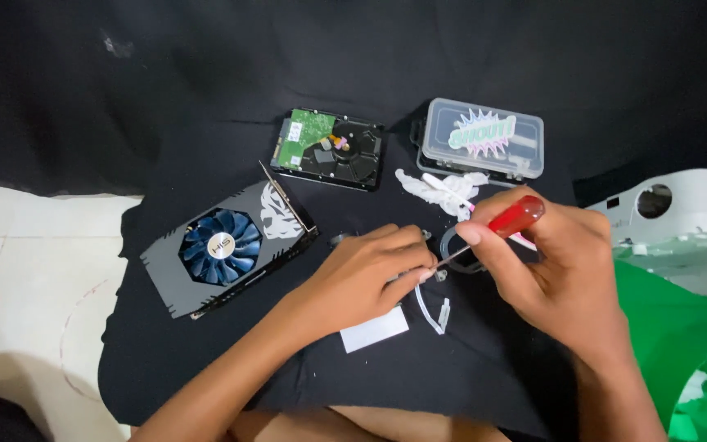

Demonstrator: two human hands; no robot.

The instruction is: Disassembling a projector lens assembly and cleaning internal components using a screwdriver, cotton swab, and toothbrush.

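Nearest to the camera, both forearms are reaching out over a black cloth [206, 360] that is covering the floor. Just beyond the wrists, a small white card [374, 330] is lying flat on the cloth, and beside it a thin white clip-like strip [434, 315] is resting. The left hand [366, 274] is curling its fingers down around a small part; what that part is cannot be told, since the fingers are hiding most of it. The right hand [546, 270] is closing around a screwdriver with a red handle [515, 217], its metal shaft slanting down and left so that the tip is meeting the left fingertips. A dark ring-shaped piece [455, 248] is lying just behind that meeting point.

To the left, a graphics card with a blue fan [222, 247] is sitting at an angle on the cloth. Beyond the hands, a crumpled white tissue [439, 188] is lying near the screwdriver handle. Farther back, a bare hard drive with a green circuit board [329, 147] is lying beside a clear plastic box [483, 137]. At the right edge, a white device housing [681, 209] is standing above a green bag [681, 344].
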